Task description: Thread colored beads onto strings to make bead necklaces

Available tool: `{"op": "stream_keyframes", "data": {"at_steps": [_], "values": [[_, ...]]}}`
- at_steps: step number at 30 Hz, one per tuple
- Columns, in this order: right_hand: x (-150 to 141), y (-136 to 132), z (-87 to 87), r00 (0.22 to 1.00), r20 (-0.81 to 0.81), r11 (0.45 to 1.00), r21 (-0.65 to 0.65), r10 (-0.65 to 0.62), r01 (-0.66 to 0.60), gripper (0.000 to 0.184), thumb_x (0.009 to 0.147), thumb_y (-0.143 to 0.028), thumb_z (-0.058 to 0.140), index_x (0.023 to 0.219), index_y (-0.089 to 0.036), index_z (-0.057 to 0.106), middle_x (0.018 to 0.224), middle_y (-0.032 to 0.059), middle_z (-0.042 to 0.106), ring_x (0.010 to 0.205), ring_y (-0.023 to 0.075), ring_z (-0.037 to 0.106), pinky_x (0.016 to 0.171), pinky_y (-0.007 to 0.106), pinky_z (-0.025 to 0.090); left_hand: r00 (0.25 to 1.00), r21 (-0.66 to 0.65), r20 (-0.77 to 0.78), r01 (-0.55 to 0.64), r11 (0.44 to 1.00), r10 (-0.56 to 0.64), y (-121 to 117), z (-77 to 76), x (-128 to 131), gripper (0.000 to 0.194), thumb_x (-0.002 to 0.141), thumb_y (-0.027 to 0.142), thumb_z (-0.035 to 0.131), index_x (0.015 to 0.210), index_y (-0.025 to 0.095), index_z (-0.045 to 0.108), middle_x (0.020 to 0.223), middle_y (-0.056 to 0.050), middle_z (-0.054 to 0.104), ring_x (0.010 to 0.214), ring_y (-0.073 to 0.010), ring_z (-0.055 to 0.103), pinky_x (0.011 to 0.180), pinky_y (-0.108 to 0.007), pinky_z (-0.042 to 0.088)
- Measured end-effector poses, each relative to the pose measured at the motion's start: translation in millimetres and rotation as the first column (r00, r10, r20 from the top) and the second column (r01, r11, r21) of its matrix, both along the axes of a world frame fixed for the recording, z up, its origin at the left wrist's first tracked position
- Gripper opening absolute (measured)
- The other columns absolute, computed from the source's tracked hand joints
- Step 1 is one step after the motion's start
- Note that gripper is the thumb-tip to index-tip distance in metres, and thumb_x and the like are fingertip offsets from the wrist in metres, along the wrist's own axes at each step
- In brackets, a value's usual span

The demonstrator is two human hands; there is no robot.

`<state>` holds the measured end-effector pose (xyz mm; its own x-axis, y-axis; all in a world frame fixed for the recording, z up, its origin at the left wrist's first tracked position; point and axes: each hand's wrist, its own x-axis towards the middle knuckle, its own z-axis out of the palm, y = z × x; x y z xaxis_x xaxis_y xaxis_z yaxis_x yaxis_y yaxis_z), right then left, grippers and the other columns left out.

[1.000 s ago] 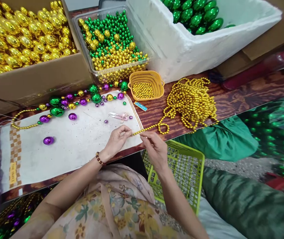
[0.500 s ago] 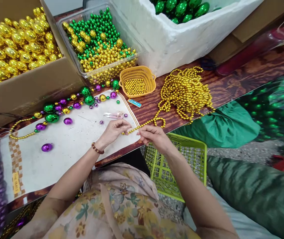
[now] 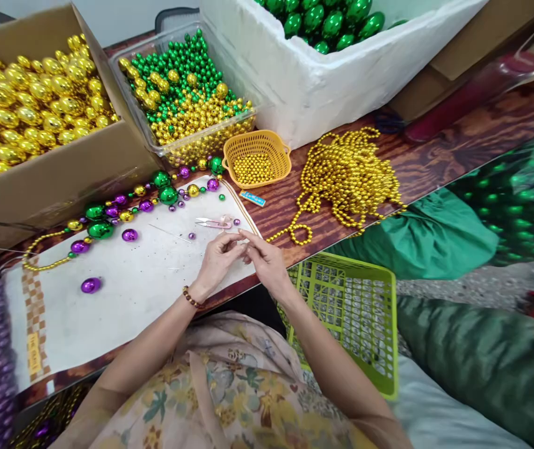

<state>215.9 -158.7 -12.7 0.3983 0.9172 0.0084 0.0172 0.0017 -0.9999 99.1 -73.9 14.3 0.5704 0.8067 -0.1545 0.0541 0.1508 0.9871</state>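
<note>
My left hand (image 3: 218, 260) and my right hand (image 3: 268, 264) meet over the right edge of the white mat (image 3: 121, 312), fingers pinched together. Between them is the end of a gold bead string (image 3: 289, 232), mostly hidden by the fingers. From my right hand the string loops back to a heap of gold bead strings (image 3: 349, 178). Just beyond my left hand lie a pair of thread snips (image 3: 213, 222) and small purple beads (image 3: 192, 236). Farther left is a long needle (image 3: 168, 232). A garland of green, purple and gold beads (image 3: 168, 195) stretches along the mat's far side.
An orange basket (image 3: 257, 142) of small gold beads stands behind the mat. Beyond are a carton (image 3: 56, 156) of gold beads, a clear tub (image 3: 152, 146) of green and gold beads and a foam box (image 3: 314, 87). A green crate (image 3: 391, 324) sits below the table edge.
My hands have come together, my right hand moving left toward my left. The string between them is now covered by the fingers. The view has shifted slightly.
</note>
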Motion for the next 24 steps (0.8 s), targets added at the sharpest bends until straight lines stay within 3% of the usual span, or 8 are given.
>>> {"op": "stream_keyframes", "data": {"at_steps": [3,6,11,15,17,19,21,24], "values": [[0.0,-3.8,2.5,0.954,0.296,0.999,0.0,0.042,-0.044,0.046,0.096,-0.02,0.044,0.138,-0.025,0.062,0.102,0.0046,0.074,0.069,0.0133,0.064,0.069,0.029,0.057,1.0,0.012,-0.012,-0.021,1.0,0.022,-0.8,-0.3,1.4,0.015,0.076,0.028,0.073,0.084,0.016,0.076,0.078,-0.001,0.065,0.07,-0.0129,0.056,0.067,-0.025,0.045],[2.2,-6.7,13.6,0.819,0.557,0.99,-0.105,0.139,-0.097,0.049,0.097,-0.014,0.041,0.141,-0.024,0.058,0.115,0.0086,0.073,0.085,0.0182,0.07,0.081,0.032,0.057,0.999,0.033,-0.043,-0.013,0.999,0.014,-1.3,1.7,0.7,0.013,0.079,0.028,0.068,0.075,0.016,0.072,0.074,0.0,0.064,0.072,-0.0136,0.056,0.07,-0.025,0.043],[8.2,-2.6,39.8,0.541,0.759,0.92,-0.386,0.361,-0.072,0.04,0.095,-0.007,0.044,0.129,-0.02,0.06,0.101,0.0113,0.075,0.094,0.024,0.07,0.074,0.03,0.05,0.984,0.201,-0.176,0.038,0.979,-0.002,-2.2,10.2,-2.8,0.019,0.085,0.028,0.062,0.07,0.017,0.065,0.068,0.002,0.057,0.067,-0.0123,0.049,0.066,-0.025,0.036],[13.9,7.9,48.3,0.462,0.788,0.898,-0.438,0.408,-0.045,0.025,0.098,-0.01,0.043,0.111,-0.017,0.062,0.091,0.0121,0.073,0.085,0.0233,0.068,0.065,0.028,0.043,0.978,0.222,-0.21,0.057,0.973,-0.009,0.7,15.5,-0.5,0.017,0.082,0.022,0.056,0.066,0.017,0.059,0.065,0.002,0.055,0.066,-0.0124,0.048,0.067,-0.025,0.037],[17.0,11.7,45.5,0.482,0.793,0.917,-0.394,0.371,-0.058,0.026,0.096,-0.007,0.042,0.102,-0.018,0.064,0.094,0.0128,0.072,0.087,0.0234,0.067,0.068,0.029,0.045,0.986,0.135,-0.168,0.041,0.99,-0.018,3.0,16.2,1.2,0.016,0.079,0.022,0.055,0.064,0.017,0.059,0.065,0.002,0.056,0.066,-0.0124,0.049,0.067,-0.025,0.038],[18.9,13.0,39.4,0.564,0.779,0.957,-0.278,0.274,-0.081,0.029,0.094,-0.005,0.04,0.097,-0.019,0.065,0.105,0.0139,0.071,0.097,0.0234,0.066,0.077,0.031,0.049,0.995,0.004,-0.103,0.01,1.0,-0.01,4.3,16.4,2.1,0.016,0.077,0.026,0.058,0.066,0.016,0.062,0.063,0.002,0.056,0.062,-0.0115,0.047,0.062,-0.024,0.037],[18.4,12.5,32.3,0.704,0.698,0.991,-0.099,0.136,-0.093,0.028,0.095,-0.009,0.041,0.098,-0.02,0.066,0.118,0.014,0.068,0.11,0.0231,0.064,0.092,0.035,0.05,0.999,-0.088,-0.048,-0.022,0.996,0.017,3.7,16.8,1.8,0.017,0.076,0.031,0.062,0.07,0.016,0.065,0.061,0.003,0.055,0.059,-0.0103,0.044,0.059,-0.024,0.035],[11.8,11.7,23.3,0.916,0.401,0.995,0.093,-0.013,-0.026,0.018,0.097,-0.022,0.051,0.1,-0.022,0.069,0.12,0.0111,0.067,0.116,0.0223,0.062,0.103,0.04,0.047,0.999,-0.096,-0.017,-0.05,0.994,0.049,0.5,18.7,0.7,0.02,0.073,0.034,0.067,0.071,0.014,0.067,0.063,0.003,0.057,0.059,-0.0093,0.044,0.06,-0.024,0.035]]}}
